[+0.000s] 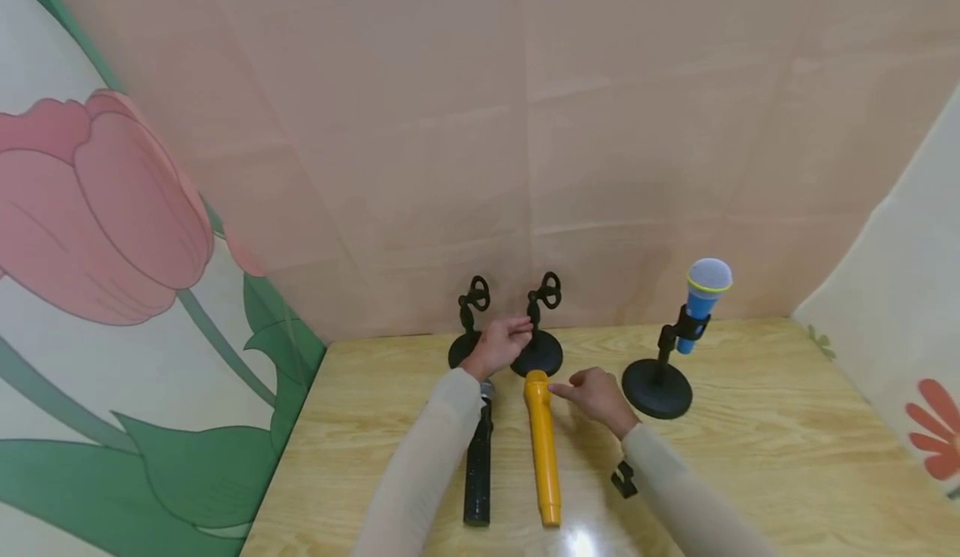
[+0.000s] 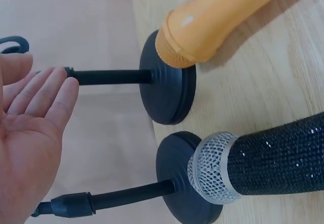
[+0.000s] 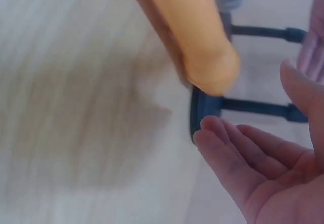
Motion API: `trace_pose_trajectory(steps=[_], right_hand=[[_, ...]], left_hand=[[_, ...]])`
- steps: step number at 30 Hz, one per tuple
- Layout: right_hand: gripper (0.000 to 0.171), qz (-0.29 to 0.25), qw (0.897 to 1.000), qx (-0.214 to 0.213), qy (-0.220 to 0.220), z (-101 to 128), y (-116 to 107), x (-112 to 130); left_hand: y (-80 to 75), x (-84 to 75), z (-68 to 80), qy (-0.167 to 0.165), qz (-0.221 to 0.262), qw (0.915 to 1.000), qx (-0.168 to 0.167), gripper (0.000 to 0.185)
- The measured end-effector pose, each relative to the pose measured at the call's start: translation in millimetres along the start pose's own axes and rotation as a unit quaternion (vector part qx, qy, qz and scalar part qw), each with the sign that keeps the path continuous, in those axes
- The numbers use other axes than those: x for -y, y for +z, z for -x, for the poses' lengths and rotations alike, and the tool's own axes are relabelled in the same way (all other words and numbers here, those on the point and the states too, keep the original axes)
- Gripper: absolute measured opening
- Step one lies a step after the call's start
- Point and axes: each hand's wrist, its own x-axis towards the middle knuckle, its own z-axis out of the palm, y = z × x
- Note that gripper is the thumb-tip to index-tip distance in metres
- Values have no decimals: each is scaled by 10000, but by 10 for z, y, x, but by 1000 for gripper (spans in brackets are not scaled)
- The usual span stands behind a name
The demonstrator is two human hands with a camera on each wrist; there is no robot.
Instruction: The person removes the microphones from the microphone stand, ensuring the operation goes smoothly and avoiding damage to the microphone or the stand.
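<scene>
Reaching, left hand: our left hand (image 1: 501,342) is open, fingers straight and together, fingertips (image 2: 61,85) at the thin post of the middle stand (image 1: 537,352); it grips nothing.
Right hand: our right hand (image 1: 594,393) hovers loosely open just beside the head of the yellow microphone (image 1: 543,445); whether a fingertip touches it we cannot tell, since the right wrist view is blurred.
Yellow microphone: it lies flat on the table (image 1: 750,457), head almost against the middle stand's base, tail toward us.
Black microphone: the black microphone (image 1: 477,465) lies parallel to the yellow one, on its left, partly under our left sleeve, its head near the left stand (image 1: 469,336).
Done so far: the blue microphone (image 1: 701,301) already sits tilted in the clip of the right stand (image 1: 658,378).
Left to do: as we judge it, two microphones are still on the table and two stands have empty clips.
Materials: the yellow body looks like smooth matt plastic, tapering to a ribbed head; the black one has a glittery grained handle and a silver wire-mesh grille (image 2: 210,166).
Stands: round, heavy-looking black disc bases with fine concentric ridges, slim posts and curled clips on top.
Surroundings: pale wood-grain table, glossy near us; a small black clip (image 1: 623,479) lies by our right sleeve; a pinkish backdrop and tulip-printed cloths hang around it.
</scene>
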Motion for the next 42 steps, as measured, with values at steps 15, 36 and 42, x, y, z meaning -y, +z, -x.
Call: trace_pose_trajectory(steps=[15, 36, 42], right_hand=[[63, -16, 9938, -289, -1073, 223, -886, -70], [51, -56, 9909, -643, -1182, 613, -1960, -402], [42, 70, 9875, -1126, -1105, 549, -2148, -574]], left_hand=[[184, -277, -45, 458, 570, 9964, 424, 39], [561, -647, -111, 649, 514, 9945, 634, 46], [764, -730, -166, 774, 694, 9924, 657, 48]])
